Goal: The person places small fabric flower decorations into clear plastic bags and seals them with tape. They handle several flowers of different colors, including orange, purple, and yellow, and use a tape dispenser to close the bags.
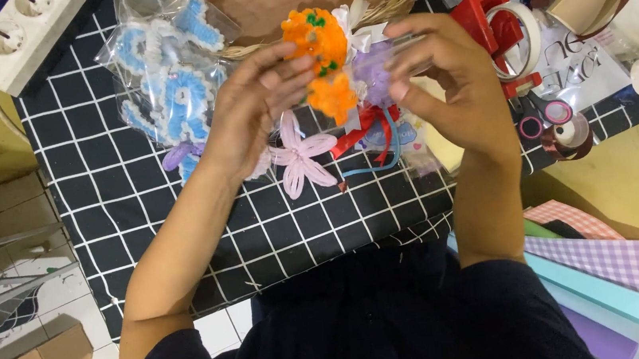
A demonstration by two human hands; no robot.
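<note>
While hands grip orange flowers (318, 51), bagged blue flowers (172, 84)

Tape dispenser (497, 31), scissors (543, 115), perhaps ribbon (366, 130)

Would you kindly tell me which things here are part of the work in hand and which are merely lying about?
In hand:
left hand
right hand
orange fuzzy flowers
purple fuzzy flower

Lying about:
pink fuzzy flower
bagged blue fuzzy pieces
red tape dispenser
scissors
power strip
</note>
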